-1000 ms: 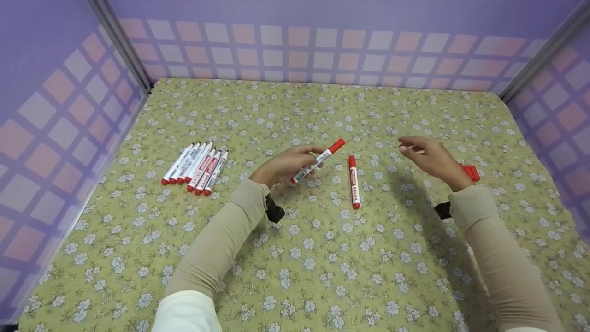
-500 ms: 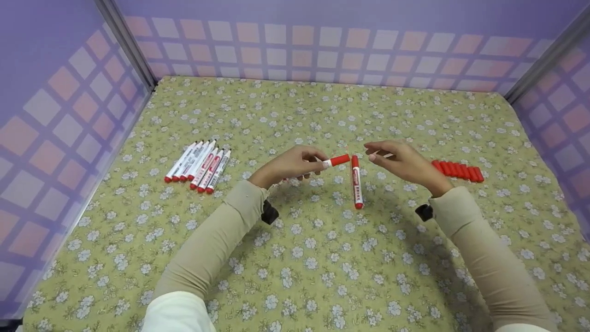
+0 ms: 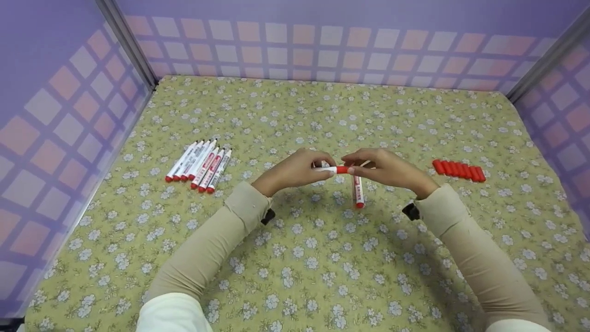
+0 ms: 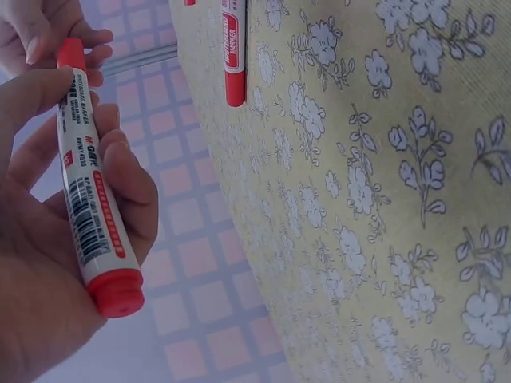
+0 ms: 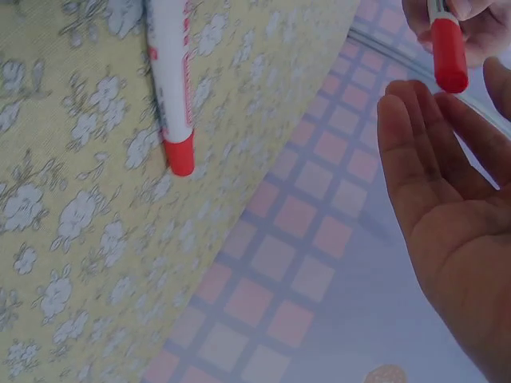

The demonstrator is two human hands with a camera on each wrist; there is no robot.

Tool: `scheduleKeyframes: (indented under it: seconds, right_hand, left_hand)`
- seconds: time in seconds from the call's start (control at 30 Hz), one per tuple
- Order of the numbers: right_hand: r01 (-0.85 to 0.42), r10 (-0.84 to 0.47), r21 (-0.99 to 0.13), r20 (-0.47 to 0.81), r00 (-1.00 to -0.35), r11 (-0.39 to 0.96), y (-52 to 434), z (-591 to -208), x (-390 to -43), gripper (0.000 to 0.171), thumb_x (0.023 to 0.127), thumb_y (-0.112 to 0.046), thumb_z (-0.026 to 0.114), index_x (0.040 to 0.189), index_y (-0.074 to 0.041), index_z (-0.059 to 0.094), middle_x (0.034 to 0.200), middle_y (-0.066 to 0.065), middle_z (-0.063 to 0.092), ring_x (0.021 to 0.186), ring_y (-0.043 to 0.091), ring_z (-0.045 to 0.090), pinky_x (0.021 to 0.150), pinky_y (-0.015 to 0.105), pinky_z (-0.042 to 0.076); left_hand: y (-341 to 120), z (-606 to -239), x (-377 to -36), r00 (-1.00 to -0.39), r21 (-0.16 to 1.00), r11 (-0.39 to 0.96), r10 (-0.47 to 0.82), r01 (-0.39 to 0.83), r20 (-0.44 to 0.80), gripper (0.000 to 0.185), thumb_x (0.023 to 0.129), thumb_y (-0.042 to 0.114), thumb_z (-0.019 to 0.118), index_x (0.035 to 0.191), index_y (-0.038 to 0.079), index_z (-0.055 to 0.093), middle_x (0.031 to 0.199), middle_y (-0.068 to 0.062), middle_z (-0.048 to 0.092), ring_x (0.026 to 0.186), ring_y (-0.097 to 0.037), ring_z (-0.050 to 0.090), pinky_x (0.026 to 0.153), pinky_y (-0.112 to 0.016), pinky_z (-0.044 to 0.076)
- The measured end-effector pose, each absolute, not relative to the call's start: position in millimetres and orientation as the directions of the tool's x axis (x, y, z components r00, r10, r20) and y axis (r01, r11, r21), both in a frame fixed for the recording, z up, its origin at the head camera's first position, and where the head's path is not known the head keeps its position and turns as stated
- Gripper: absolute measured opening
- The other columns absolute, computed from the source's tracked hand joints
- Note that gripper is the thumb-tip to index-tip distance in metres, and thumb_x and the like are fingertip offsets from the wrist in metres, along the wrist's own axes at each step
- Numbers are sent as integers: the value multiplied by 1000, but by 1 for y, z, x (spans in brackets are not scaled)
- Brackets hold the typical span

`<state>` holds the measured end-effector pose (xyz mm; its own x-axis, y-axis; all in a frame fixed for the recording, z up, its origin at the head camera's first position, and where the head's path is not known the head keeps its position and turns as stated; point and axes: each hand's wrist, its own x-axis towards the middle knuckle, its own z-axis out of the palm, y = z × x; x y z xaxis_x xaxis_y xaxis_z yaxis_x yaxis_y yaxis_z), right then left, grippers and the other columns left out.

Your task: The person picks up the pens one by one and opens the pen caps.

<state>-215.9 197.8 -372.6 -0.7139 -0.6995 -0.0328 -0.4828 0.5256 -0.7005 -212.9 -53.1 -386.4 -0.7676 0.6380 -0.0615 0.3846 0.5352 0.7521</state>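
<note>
My left hand (image 3: 297,170) grips a white whiteboard marker (image 4: 86,179) by its barrel, the marker's red cap (image 3: 342,169) pointing right. Around the cap's end, my right hand (image 3: 387,169) has thumb and fingers spread on either side. In the right wrist view a gap shows between those fingers (image 5: 395,128) and the cap. Below the two hands, a second capped marker (image 3: 358,196) lies on the flowered cloth, its upper part hidden by the right hand in the head view.
Several uncapped markers (image 3: 198,166) lie side by side at the left, tips pointing away. Several loose red caps (image 3: 458,170) form a row at the right. Purple checked panels (image 3: 304,50) wall the flowered tablecloth (image 3: 295,258) at the back and sides.
The right hand has moved left from near the loose caps to the held marker's cap. The left hand has turned the marker from slanted to nearly level, cap to the right.
</note>
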Motion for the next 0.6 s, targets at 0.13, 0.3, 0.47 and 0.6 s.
scheduleKeyframes:
  seconds: [0.13, 0.3, 0.47, 0.6]
  right_hand:
    - [-543, -734, -647, -38, -678, 535, 189, -371, -212, 40, 98, -30, 55, 132, -8, 59, 124, 11, 64, 104, 23, 65, 89, 43, 53]
    - [-613, -756, -579, -10, -655, 538, 180, -370, -209, 35, 97, -25, 57, 127, -6, 63, 114, 10, 69, 91, 20, 68, 78, 37, 55]
    - [-644, -762, -520, -21, -647, 561, 172, -371, -205, 29, 97, -17, 58, 121, -4, 66, 105, 11, 71, 77, 19, 66, 68, 31, 53]
    - [-706, -777, -407, -16, -629, 579, 166, -372, -199, 23, 98, -17, 56, 111, -4, 70, 91, 9, 71, 62, 12, 60, 62, 26, 49]
  left_hand:
    - [-51, -386, -211, -754, 729, 537, 655, 423, -45, 24, 96, 28, 59, 117, 20, 67, 103, 0, 66, 74, -13, 55, 68, -29, 46]
    - [-50, -386, -210, -752, 703, 543, 658, 459, -17, 21, 96, 24, 59, 113, 18, 69, 106, -1, 67, 82, -13, 61, 77, -31, 50]
    - [-50, -386, -207, -752, 667, 556, 659, 497, 11, 19, 96, 21, 58, 111, 18, 69, 105, 0, 65, 88, -13, 58, 80, -31, 50]
    - [-50, -386, -205, -748, 649, 564, 664, 511, 12, 19, 96, 22, 58, 111, 18, 69, 106, 0, 63, 92, -13, 57, 82, -31, 50]
